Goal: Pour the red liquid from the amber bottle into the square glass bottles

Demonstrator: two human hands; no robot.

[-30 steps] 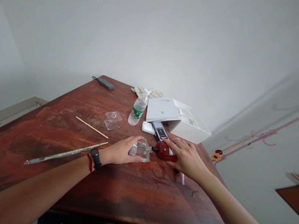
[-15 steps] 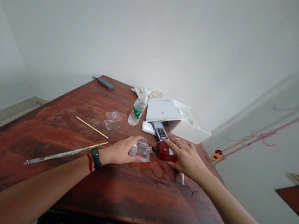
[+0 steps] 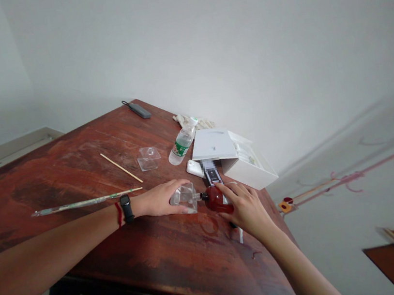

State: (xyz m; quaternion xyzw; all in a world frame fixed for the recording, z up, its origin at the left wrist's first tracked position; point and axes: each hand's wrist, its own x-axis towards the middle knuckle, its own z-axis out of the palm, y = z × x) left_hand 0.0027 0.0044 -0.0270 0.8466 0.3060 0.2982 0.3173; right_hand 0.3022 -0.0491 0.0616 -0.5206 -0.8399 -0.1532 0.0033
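Note:
My left hand [image 3: 160,200], below a dark watch, is closed around a clear square-sided container [image 3: 186,198] with a narrow threaded neck. My right hand [image 3: 243,204] grips a red bottle [image 3: 218,199] with a dark neck. The two necks face each other and meet, or nearly so; I cannot tell whether they touch. Both vessels are held sideways, low over the wooden table [image 3: 153,251]. The right fingers hide the far end of the red bottle. Behind it lies a dark-screened phone-like object [image 3: 212,172].
A labelled water bottle [image 3: 182,143] stands behind a white rounded case [image 3: 195,168]. The white box [image 3: 249,169] sits by the wall with its lid [image 3: 213,143] alongside. Leftward lie a clear plastic piece [image 3: 149,159], a thin stick [image 3: 121,168], and a wrapped stick [image 3: 87,202]. A grey device [image 3: 139,110] is farther back.

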